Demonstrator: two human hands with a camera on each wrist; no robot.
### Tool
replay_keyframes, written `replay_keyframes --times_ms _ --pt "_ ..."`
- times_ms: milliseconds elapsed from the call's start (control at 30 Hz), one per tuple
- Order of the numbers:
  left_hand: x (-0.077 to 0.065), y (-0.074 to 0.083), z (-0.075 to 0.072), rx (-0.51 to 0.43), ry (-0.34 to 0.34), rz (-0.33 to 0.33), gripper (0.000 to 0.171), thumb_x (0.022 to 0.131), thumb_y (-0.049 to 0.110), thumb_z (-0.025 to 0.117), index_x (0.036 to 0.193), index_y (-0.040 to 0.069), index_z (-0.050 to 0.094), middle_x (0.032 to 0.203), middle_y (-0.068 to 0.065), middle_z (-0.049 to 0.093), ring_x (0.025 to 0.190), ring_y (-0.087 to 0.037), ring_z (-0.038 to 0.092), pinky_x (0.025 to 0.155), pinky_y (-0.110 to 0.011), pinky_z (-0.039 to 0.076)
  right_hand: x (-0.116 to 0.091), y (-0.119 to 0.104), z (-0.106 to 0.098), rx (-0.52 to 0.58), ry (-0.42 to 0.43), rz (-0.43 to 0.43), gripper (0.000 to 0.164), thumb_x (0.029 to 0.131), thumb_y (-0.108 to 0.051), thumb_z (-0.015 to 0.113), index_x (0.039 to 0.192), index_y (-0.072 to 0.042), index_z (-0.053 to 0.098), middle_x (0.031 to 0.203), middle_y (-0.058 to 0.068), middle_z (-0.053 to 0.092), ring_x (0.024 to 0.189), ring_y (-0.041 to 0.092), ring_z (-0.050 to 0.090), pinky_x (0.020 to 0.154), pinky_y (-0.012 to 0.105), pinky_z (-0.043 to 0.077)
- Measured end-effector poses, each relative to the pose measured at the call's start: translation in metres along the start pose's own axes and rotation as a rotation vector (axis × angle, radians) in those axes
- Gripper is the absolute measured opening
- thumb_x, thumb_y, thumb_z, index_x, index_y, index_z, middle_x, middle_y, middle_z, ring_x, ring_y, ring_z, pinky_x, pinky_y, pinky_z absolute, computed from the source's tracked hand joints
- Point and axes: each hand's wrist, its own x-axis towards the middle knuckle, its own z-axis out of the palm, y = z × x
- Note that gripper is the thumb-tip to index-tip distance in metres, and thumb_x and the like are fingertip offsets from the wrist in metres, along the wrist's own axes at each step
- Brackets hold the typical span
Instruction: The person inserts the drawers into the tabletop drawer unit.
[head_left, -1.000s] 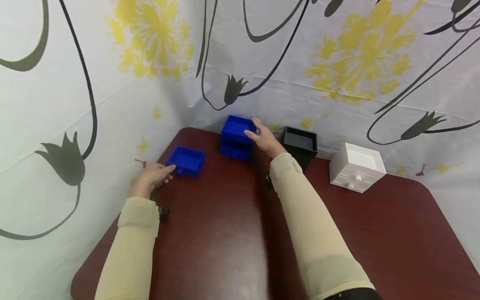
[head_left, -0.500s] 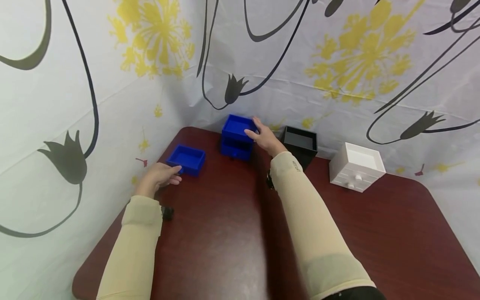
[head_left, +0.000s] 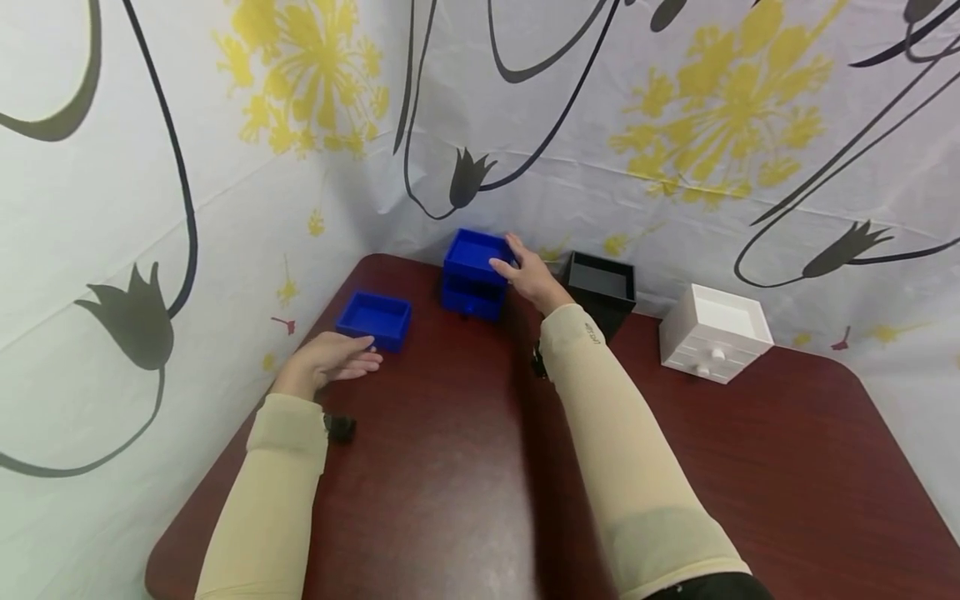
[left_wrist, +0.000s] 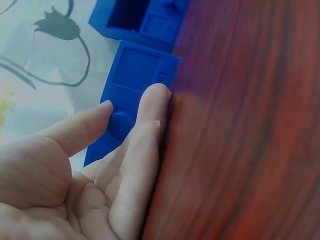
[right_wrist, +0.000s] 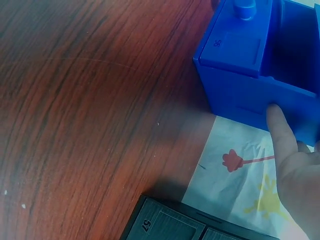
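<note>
A blue drawer point(head_left: 375, 315) lies pulled away from its cabinet, at the left of the table. My left hand point(head_left: 330, 360) is at its front with fingers extended. In the left wrist view the thumb is beside the round knob point(left_wrist: 120, 126), and the fingers lie along the drawer front's lower edge; a firm grip on the knob is not visible. At the back stands the small blue cabinet point(head_left: 474, 260), with an open slot above its lower drawer. My right hand point(head_left: 532, 277) rests against its right side, and one straight finger touches the wall in the right wrist view.
A black cabinet point(head_left: 600, 283) stands just right of the blue one, partly behind my right forearm. Farther right is a white cabinet point(head_left: 716, 333) with two round knobs. Patterned cloth point(head_left: 555, 175) hangs behind the dark red table point(head_left: 442, 450).
My left hand has moved right to the drawer's front, and its fingers have straightened from a looser curl. The right hand has stayed at the blue cabinet.
</note>
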Motion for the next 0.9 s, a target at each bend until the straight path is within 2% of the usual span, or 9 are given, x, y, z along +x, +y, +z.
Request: replay_keyframes --times_ms 100,333,500,667,900 --pt "0.003 -0.002 0.0 -0.074 -0.014 -0.003 0.049 0.107 0.02 0.056 0.14 -0.015 0.046 0.092 -0.007 0.076 0.082 -0.013 0.075 0.078 -0.024 0.059 -0.001 0.0 0.0 -0.001 0.013 0.0 0.079 0.102 -0.047 0.056 0.165 -0.024 0.014 0.17 -0.01 0.004 0.156 0.017 0.006 0.124 0.041 0.016" --pt "0.003 -0.002 -0.004 -0.233 0.027 -0.003 0.044 0.107 0.014 0.054 0.142 -0.009 0.042 0.088 -0.005 0.075 0.082 -0.012 0.075 0.078 -0.022 0.059 0.0 0.001 0.001 -0.014 0.032 0.002 0.079 0.102 -0.047 0.056 0.165 -0.021 0.015 0.17 -0.008 0.005 0.156 0.018 0.008 0.124 0.039 0.016" --pt "0.001 0.002 -0.001 -0.291 0.023 0.024 0.045 0.105 0.015 0.057 0.141 -0.009 0.043 0.089 -0.006 0.075 0.085 -0.013 0.075 0.08 -0.024 0.059 0.001 0.001 0.004 -0.018 0.042 0.022 0.079 0.102 -0.047 0.056 0.165 -0.022 0.016 0.17 -0.009 0.005 0.156 0.018 0.01 0.124 0.038 0.017" --pt "0.001 0.008 0.013 -0.303 0.011 0.068 0.046 0.104 0.016 0.059 0.14 -0.01 0.045 0.09 -0.006 0.076 0.086 -0.013 0.075 0.08 -0.024 0.059 0.001 0.0 0.004 -0.007 0.041 0.022 0.078 0.102 -0.046 0.056 0.165 -0.022 0.016 0.17 -0.009 0.005 0.156 0.02 0.011 0.124 0.039 0.019" --pt "0.008 0.015 0.045 -0.278 0.007 0.102 0.045 0.104 0.016 0.061 0.137 -0.012 0.049 0.091 -0.008 0.075 0.086 -0.014 0.075 0.08 -0.026 0.059 0.003 0.001 0.004 0.004 0.044 0.014 0.078 0.102 -0.046 0.056 0.164 -0.024 0.016 0.17 -0.011 0.005 0.156 0.02 0.012 0.123 0.039 0.021"
